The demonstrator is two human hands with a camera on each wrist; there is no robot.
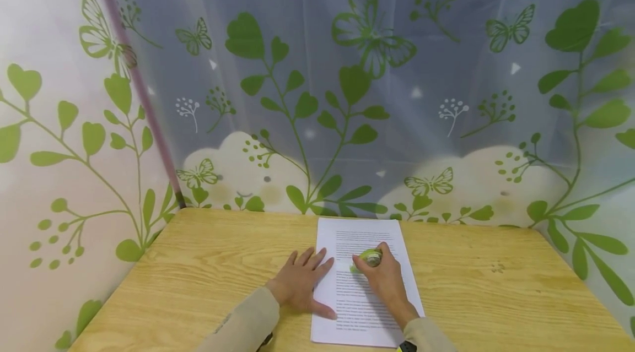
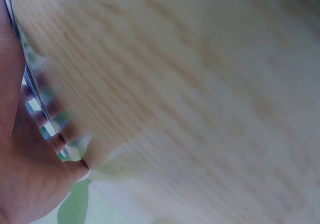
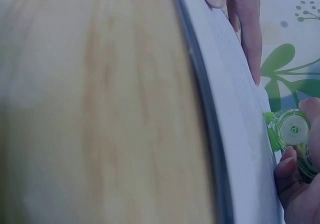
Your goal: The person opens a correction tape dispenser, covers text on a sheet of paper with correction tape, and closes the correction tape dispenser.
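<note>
A stack of printed sheets (image 1: 327,236) lies on the table, lines of text running down its top page. My left hand (image 1: 300,283) rests flat with spread fingers across its left edge, the thumb on the page. Pinched between the thumb and fingers of my right hand (image 1: 389,286) is a green and clear correction tape dispenser (image 1: 371,257). Its tip is at the page, beside a blank band in the text. From the right wrist, the dispenser's round reel (image 3: 294,129) shows beside the sheets' edge (image 3: 235,134). The left wrist view catches the left palm (image 2: 35,179) and partly hidden fingers.
The wooden table (image 1: 213,253) extends to both sides of the sheets. A small faint mark (image 1: 498,267) is on its right part. Behind stands a curtain (image 1: 307,87) printed with green leaves and butterflies.
</note>
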